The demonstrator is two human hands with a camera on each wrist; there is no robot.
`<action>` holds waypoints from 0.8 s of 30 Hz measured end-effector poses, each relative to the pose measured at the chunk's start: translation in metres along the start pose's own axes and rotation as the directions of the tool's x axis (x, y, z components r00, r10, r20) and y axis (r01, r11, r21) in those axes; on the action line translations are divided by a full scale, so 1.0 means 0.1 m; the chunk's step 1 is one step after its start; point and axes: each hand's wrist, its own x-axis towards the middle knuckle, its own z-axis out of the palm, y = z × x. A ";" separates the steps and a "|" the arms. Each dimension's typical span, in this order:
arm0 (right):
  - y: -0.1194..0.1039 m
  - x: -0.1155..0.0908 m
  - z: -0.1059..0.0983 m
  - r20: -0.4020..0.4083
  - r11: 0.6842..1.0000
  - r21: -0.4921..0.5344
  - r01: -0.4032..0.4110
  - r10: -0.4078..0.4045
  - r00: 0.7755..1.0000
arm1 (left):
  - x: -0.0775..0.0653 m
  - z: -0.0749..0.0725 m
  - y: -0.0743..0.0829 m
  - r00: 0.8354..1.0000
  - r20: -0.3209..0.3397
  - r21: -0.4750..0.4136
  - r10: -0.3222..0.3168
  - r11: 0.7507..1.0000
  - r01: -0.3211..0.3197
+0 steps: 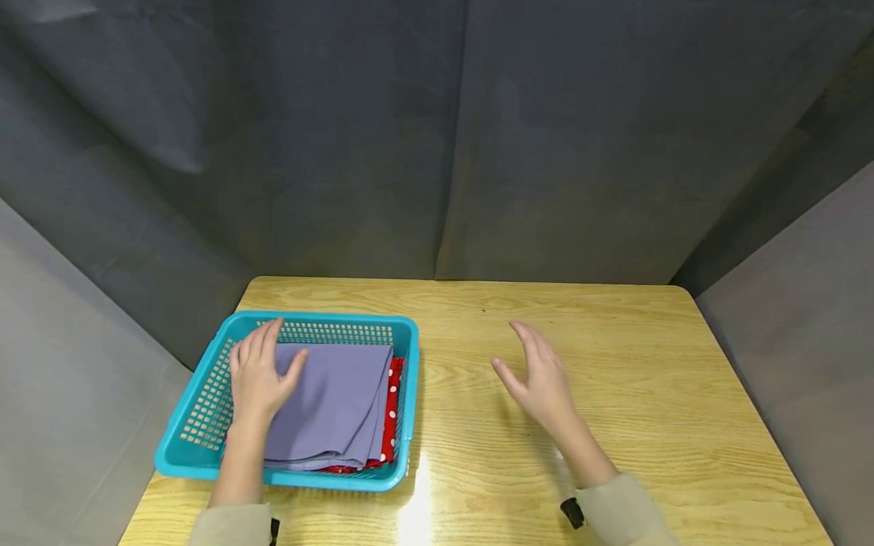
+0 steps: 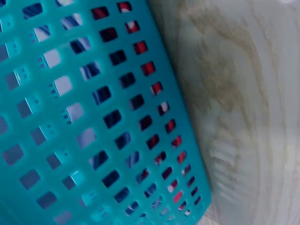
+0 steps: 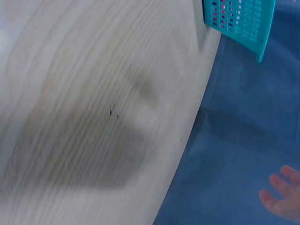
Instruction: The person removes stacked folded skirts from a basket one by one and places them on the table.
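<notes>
A turquoise plastic basket (image 1: 408, 394) with a lattice wall stands on the left of the table. In it lies a folded lavender cloth (image 1: 334, 402), on top of a red cloth with white dots (image 1: 391, 417). My left hand (image 1: 258, 383) is over the basket's left part, thumb spread from the fingers, and overlaps the lavender cloth in the head view. My right hand (image 1: 542, 383) hovers over the table to the right of the basket, thumb and fingers apart, holding nothing. In the left wrist view the basket wall (image 2: 108, 117) fills most of the picture; patterned dark cloth shows through its holes.
The wooden table (image 1: 649, 394) extends to the right of the basket. Dark curtains (image 1: 341, 152) hang behind it, and grey panels (image 1: 806, 341) border both sides. A black band (image 1: 572, 513) shows at my right sleeve.
</notes>
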 end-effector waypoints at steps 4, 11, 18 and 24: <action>-0.06 -0.01 0.06 0.017 1.000 0.020 0.002 -0.002 1.000 | -0.03 -0.02 -0.04 1.000 0.018 0.002 -0.025 1.000 0.025; -0.17 0.01 0.17 0.031 0.998 0.062 0.010 -0.012 0.999 | -0.08 -0.07 -0.10 0.998 0.043 -0.016 -0.045 0.999 0.046; -0.28 0.03 0.27 0.056 0.996 0.086 0.014 -0.019 0.998 | -0.13 -0.07 -0.19 0.995 0.071 -0.005 -0.076 0.997 0.077; -0.40 0.05 0.35 0.074 0.994 0.099 0.046 -0.054 0.996 | -0.17 -0.10 -0.24 0.989 0.095 -0.019 -0.111 0.993 0.114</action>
